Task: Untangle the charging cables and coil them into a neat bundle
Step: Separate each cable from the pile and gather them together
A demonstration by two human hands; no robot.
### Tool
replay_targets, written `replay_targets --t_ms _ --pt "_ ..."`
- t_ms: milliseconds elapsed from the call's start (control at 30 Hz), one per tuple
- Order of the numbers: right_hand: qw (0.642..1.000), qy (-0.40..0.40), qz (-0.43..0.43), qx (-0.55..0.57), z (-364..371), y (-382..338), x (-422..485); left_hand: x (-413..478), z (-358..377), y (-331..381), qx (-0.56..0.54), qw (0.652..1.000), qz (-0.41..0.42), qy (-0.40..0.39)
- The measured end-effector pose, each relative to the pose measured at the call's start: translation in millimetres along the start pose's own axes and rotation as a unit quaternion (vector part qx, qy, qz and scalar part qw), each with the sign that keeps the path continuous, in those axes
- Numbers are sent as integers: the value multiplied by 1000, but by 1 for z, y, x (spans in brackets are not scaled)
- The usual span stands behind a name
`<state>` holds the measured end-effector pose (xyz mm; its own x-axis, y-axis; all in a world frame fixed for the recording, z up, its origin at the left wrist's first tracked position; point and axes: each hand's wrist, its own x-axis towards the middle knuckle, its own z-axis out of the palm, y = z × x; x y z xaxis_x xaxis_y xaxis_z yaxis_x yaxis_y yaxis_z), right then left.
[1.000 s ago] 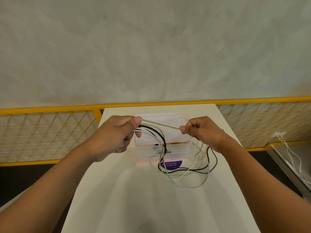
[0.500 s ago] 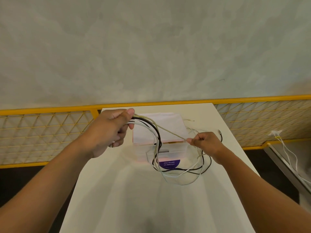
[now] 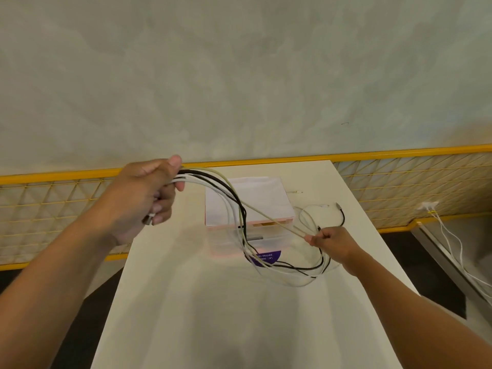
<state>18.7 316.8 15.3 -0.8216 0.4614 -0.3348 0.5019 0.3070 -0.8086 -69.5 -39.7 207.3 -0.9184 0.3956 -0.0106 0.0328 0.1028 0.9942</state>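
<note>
head view: my left hand (image 3: pixel 138 201) grips the cable loops (image 3: pixel 231 198); my right hand (image 3: pixel 332 242) pinches the beige cable (image 3: pixel 271 221), now pulled taut toward the desk (image 3: pixel 213 315)'s right edge, likely freeing it.

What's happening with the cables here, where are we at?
A person is sorting charging cables over a white table. The left hand grips a bunch of black and white cables raised above the table, and their loops hang down across a box onto the tabletop. The right hand pinches a beige cable, drawn taut from the left hand. Some plug ends lie loose on the table beyond the right hand. Nothing is coiled into a bundle yet.
</note>
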Motion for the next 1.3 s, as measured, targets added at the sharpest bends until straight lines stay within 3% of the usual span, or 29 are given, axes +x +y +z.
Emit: replay_targets --t_ms 333,533,667,800,967,1067,1300 --pt "999 -2 41 -25 14 38 -1 -4 12 -7 37 999 -16 -19" --pt "995 -69 23 -62 11 18 -3 -4 15 -2 47 998 -15 -43" --pt "992 -111 -34 -44 10 -27 -16 -3 22 -2 68 995 -18 -67" --pt "985 -91 -143 15 11 -92 -40 -6 29 -6 74 992 -26 -98" --pt "940 -164 -289 72 8 -174 -91 -7 36 -6 97 987 -31 -126" --pt "924 -208 -318 38 12 -195 -105 -9 38 -4 106 985 -33 -133" --pt "923 -208 -324 -15 18 -203 -103 -14 39 -2 141 975 -36 -167"
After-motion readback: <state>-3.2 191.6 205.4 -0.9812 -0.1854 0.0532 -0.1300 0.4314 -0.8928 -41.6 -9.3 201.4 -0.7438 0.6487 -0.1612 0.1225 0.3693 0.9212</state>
